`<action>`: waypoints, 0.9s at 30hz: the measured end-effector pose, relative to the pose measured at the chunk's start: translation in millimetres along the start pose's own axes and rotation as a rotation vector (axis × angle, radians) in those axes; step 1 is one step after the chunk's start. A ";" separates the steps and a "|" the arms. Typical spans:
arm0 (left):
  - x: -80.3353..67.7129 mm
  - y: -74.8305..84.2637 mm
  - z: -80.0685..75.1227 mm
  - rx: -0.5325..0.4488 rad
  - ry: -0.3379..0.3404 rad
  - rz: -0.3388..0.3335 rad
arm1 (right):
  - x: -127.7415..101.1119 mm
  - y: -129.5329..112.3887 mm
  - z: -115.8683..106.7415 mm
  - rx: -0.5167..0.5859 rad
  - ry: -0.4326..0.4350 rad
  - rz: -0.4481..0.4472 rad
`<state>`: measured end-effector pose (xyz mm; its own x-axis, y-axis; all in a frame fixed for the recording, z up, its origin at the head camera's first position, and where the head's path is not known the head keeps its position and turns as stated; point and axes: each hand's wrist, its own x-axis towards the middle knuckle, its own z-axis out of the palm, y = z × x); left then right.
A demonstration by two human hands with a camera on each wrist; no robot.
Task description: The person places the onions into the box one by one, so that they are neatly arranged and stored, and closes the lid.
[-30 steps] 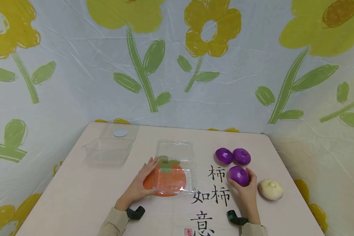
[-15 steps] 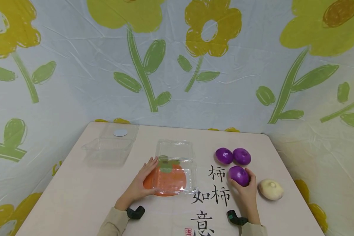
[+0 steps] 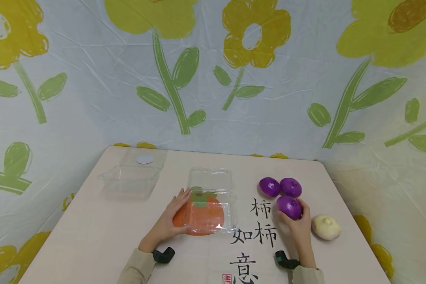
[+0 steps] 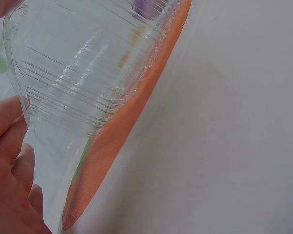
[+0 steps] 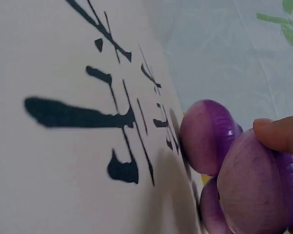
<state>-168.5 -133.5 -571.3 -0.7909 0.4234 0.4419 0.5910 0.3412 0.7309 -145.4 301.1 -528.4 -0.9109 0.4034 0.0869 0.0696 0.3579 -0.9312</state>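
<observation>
A purple onion (image 3: 289, 207) is gripped by the curled fingers of the right hand (image 3: 298, 230), right of the clear box (image 3: 211, 201), whose left side is touched by the left hand (image 3: 170, 221), fingers straight.

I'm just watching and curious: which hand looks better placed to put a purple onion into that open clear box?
Probably the right hand: it already grips a purple onion. The left hand rests on the clear box.
</observation>
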 end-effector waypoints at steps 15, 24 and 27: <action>-0.3 -0.4 0.7 -0.001 -0.006 -0.002 | 0.8 -43.6 14.3 0.106 -0.067 -0.041; 0.4 2.2 -0.7 0.000 -0.016 -0.010 | -0.4 -57.6 33.1 0.145 -0.083 -0.086; 0.3 2.9 -0.9 0.000 -0.018 -0.011 | -1.9 -63.0 39.8 0.153 -0.104 -0.092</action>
<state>-167.2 -133.2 -568.6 -0.7946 0.4342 0.4244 0.5821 0.3460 0.7358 -164.3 244.3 -484.0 -0.9483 0.2827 0.1442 -0.0709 0.2542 -0.9646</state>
